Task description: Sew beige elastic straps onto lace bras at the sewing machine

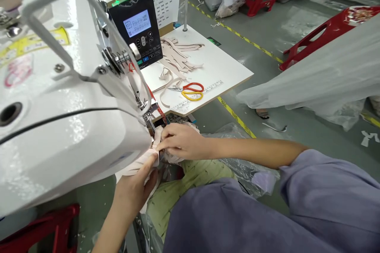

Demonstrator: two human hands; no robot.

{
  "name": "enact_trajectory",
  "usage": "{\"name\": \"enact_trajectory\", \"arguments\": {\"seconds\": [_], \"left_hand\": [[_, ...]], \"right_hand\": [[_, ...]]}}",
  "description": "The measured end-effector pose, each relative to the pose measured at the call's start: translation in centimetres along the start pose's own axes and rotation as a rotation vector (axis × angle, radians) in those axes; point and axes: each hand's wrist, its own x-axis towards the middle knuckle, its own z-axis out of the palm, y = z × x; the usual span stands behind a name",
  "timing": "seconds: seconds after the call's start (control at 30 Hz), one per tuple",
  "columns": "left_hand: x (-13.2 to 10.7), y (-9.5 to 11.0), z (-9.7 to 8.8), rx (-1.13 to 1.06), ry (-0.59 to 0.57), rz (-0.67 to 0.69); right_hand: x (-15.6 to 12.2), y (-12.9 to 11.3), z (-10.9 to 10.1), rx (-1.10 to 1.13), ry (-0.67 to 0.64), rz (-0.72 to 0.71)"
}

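Two bare hands work close together at the needle end of a white sewing machine (74,142). The right hand (184,140) lies just beyond the machine's nose, its fingers bent and pinched at the tips on a piece of pale cloth (135,167). The left hand (133,191) is on the near side of the nose, its forefinger stretched out so that the tip touches the cloth beside the right fingertips; whether its thumb grips the fabric from below I cannot tell. The cloth itself sits under the machine's needle end, part of it spreading out beneath the nose toward the left hand. Green fabric (202,170) covers the lap, to the right of the machine's nose.

On the far side of the machine stands a black control panel (136,27) with a lit screen. Beyond the needle end, a white table (225,65) carries a heap of pale strips (175,57) and, closer to the machine than its outer corner, a pair of scissors (183,89) with one red and one yellow handle loop. One red stool (53,225) is on the floor at the machine's near side.
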Motion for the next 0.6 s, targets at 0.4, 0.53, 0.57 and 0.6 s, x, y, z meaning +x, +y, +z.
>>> {"name": "enact_trajectory", "arguments": {"seconds": [0.4, 0.53, 0.57, 0.6], "left_hand": [[0.9, 3.8, 0.9, 0.03, 0.058, -0.293], [1.3, 4.2, 0.7, 0.029, 0.03, -0.342], [1.3, 4.2, 0.7, 0.034, 0.031, -0.348], [1.3, 4.2, 0.7, 0.044, 0.032, -0.354]], "right_hand": [[5.1, 2.4, 3.0, 0.28, 0.119, 0.356], [5.9, 2.8, 3.2, 0.131, 0.042, 0.356], [5.9, 2.9, 3.2, 0.11, 0.026, 0.364], [6.0, 2.9, 3.2, 0.096, 0.002, 0.36]]}}
